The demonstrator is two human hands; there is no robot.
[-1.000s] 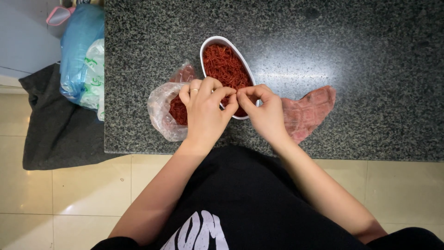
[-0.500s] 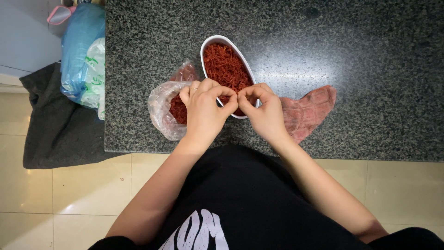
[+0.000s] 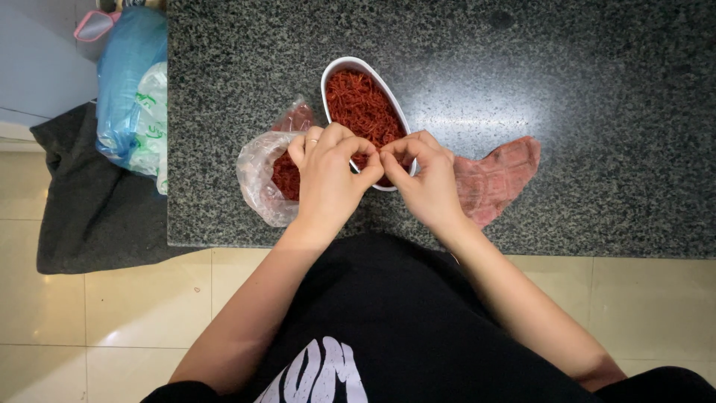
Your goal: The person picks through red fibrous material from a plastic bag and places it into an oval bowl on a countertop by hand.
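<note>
Change: almost nothing moved since the earlier frames; both your hands stay at the near end of the white oval dish [image 3: 333, 75].
Left hand [image 3: 328, 183]: fingers curled, pinching a red strand.
Right hand [image 3: 425, 179]: pinching the same strand, probably to pull it apart.
Red dried strands [image 3: 362, 104]: fill the dish.
Clear plastic bag [image 3: 257, 175]: left of dish, touching it.
Pink cloth [image 3: 496, 179]: right of dish.
</note>
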